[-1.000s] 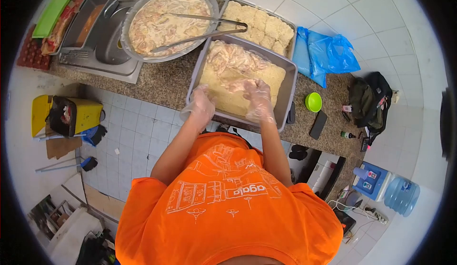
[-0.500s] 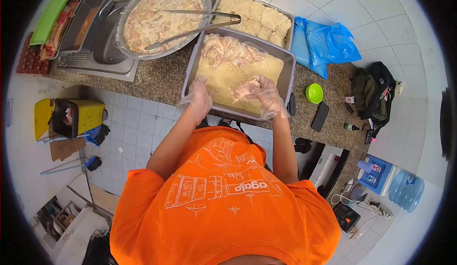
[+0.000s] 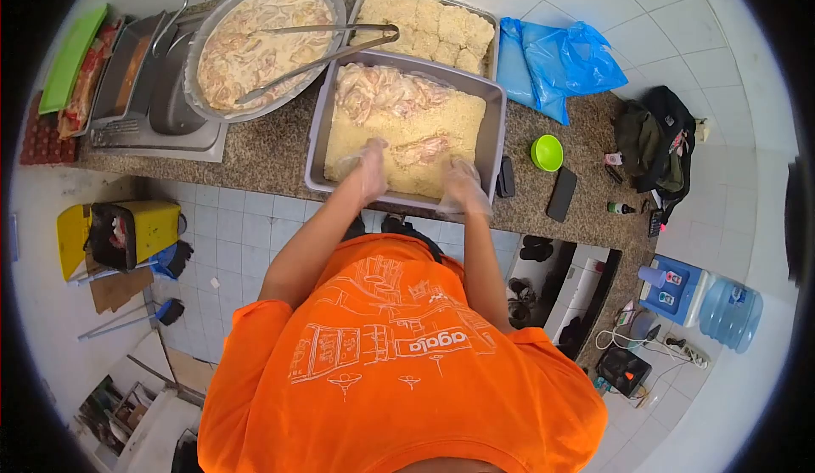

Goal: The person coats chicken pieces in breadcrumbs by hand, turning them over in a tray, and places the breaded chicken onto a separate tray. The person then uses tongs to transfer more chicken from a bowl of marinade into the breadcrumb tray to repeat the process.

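A grey tub holds pale crumbs with a pile of raw meat pieces at its back. One meat piece lies on the crumbs between my hands. My left hand, in a clear glove, is at the tub's front left, its fingertips at the crumbs. My right hand, also gloved, is at the front right, just beside the meat piece. The fingers of both hands are partly sunk or blurred, so their grip cannot be made out.
Behind the tub is a tray of coated pieces. Metal tongs rest across a big bowl of meat in liquid, beside the sink. To the right are blue bags, a green bowl and a phone.
The meat piece that was at my right hand now lies on the crumbs. My right hand has moved off it toward the tub's front edge. The whole view has shifted slightly.
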The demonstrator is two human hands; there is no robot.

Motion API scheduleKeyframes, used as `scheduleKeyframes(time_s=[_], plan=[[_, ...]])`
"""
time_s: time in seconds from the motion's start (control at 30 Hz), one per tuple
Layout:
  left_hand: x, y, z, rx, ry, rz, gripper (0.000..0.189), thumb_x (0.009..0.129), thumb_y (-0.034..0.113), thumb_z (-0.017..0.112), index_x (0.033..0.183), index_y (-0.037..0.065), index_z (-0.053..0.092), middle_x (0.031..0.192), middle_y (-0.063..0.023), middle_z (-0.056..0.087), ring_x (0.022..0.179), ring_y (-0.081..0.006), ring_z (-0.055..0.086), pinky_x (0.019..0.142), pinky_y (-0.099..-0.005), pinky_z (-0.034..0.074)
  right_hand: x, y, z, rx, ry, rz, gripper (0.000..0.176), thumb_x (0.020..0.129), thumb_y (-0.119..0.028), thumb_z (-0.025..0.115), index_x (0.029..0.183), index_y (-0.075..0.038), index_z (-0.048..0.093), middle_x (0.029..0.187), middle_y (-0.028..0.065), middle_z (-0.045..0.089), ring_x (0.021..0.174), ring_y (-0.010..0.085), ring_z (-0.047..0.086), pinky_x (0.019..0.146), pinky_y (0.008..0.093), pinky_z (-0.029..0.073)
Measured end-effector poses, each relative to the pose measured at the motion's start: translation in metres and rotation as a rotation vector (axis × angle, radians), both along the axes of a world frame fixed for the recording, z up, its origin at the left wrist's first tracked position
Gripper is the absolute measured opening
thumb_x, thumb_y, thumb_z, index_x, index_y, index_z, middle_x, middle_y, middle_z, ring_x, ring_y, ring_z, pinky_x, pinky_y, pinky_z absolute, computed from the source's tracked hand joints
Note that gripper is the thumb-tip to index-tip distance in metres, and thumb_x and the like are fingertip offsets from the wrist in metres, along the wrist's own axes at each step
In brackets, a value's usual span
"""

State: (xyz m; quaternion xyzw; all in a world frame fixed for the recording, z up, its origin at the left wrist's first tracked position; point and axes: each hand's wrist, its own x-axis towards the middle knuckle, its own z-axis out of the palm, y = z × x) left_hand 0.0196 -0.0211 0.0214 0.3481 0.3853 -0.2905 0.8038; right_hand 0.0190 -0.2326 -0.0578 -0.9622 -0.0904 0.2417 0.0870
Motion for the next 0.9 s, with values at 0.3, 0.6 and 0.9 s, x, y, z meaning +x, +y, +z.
scheduleKeyframes(time_s=[0.3, 0.6, 0.9], plan=[[0.008, -0.045, -0.032, -0.465, -0.119, 0.12, 0.05, 0.095, 0.032, 0.022, 0.126, 0.0, 0.047, 0.128, -0.0193, 0.052, 0.116, -0.0333, 0.052, 0.101, -0.0507, 0.037, -0.006, 0.013, 0.058, 1.027, 0.132, -0.433, 0.032, 0.092, -0.019, 0.048, 0.117, -0.001, 0.056, 0.121, 0.0166, 0.058, 0.112, 0.0276, 0.055, 0.094, 0.0388, 0.041], [-0.012, 0.022, -0.005, -0.312, -0.223, 0.277, 0.049, 0.091, 0.038, 0.038, 0.129, 0.008, 0.043, 0.131, -0.0116, 0.05, 0.128, -0.0274, 0.039, 0.107, -0.0593, 0.016, 0.025, 0.048, 0.054, 0.266, -0.269, 0.152, 0.028, 0.087, -0.019, 0.045, 0.103, -0.002, 0.061, 0.111, 0.017, 0.061, 0.108, 0.0317, 0.055, 0.095, 0.04, 0.042], [-0.031, 0.037, -0.009, -0.11, -0.124, 0.357, 0.057, 0.092, 0.032, 0.032, 0.137, -0.003, 0.025, 0.145, -0.0234, 0.026, 0.134, -0.0403, 0.026, 0.108, -0.0599, 0.016, 0.07, 0.018, -0.005, -0.599, -0.461, 0.856, 0.025, 0.086, -0.02, 0.051, 0.102, -0.011, 0.067, 0.109, 0.0081, 0.066, 0.109, 0.0224, 0.056, 0.097, 0.0369, 0.041]])
